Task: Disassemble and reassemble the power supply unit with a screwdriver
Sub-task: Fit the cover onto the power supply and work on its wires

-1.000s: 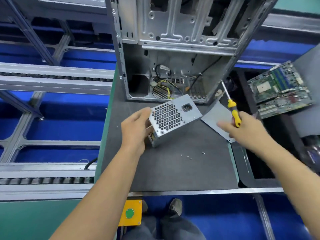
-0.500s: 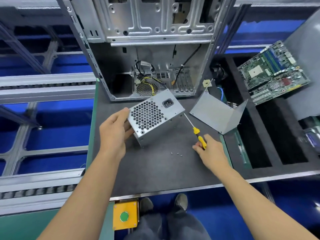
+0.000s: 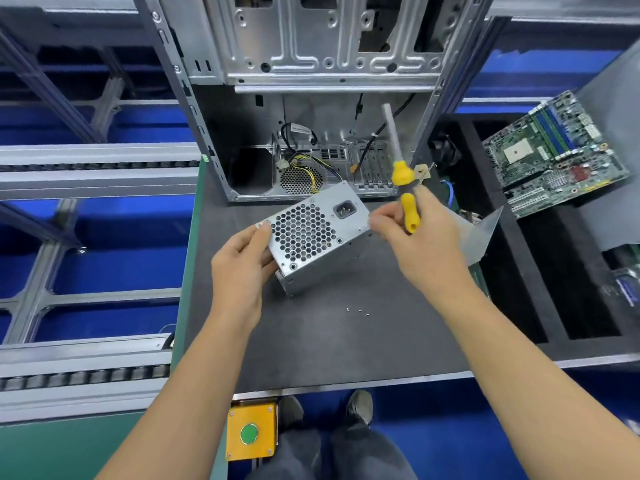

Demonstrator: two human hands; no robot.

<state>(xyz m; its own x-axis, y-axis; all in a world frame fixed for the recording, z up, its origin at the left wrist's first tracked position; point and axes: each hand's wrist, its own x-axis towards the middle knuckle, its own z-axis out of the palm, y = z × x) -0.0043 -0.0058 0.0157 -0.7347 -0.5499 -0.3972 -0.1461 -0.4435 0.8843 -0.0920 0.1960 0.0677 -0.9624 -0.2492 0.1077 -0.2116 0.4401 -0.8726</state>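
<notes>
A silver power supply unit point(image 3: 311, 233) with a honeycomb fan grille and a black socket lies tilted on the dark grey mat point(image 3: 329, 341). My left hand point(image 3: 239, 261) grips its left end. My right hand point(image 3: 419, 244) holds a yellow-handled screwdriver point(image 3: 403, 188) with its shaft pointing up and away, fingertips touching the unit's right edge. Several small loose screws point(image 3: 358, 310) lie on the mat just below the unit. A bent sheet-metal cover point(image 3: 481, 233) lies to the right, partly hidden behind my right hand.
An open computer case point(image 3: 311, 98) stands at the mat's far edge with cables inside. A green motherboard point(image 3: 557, 154) rests at the right beside black foam trays point(image 3: 571, 289). Conveyor rails point(image 3: 86, 168) run at the left. A yellow box with a green button point(image 3: 251, 433) sits below the table edge.
My right hand has lifted the screwdriver from the mat, swung it upright and moved up to the unit's right edge. My left hand has stayed on the unit.
</notes>
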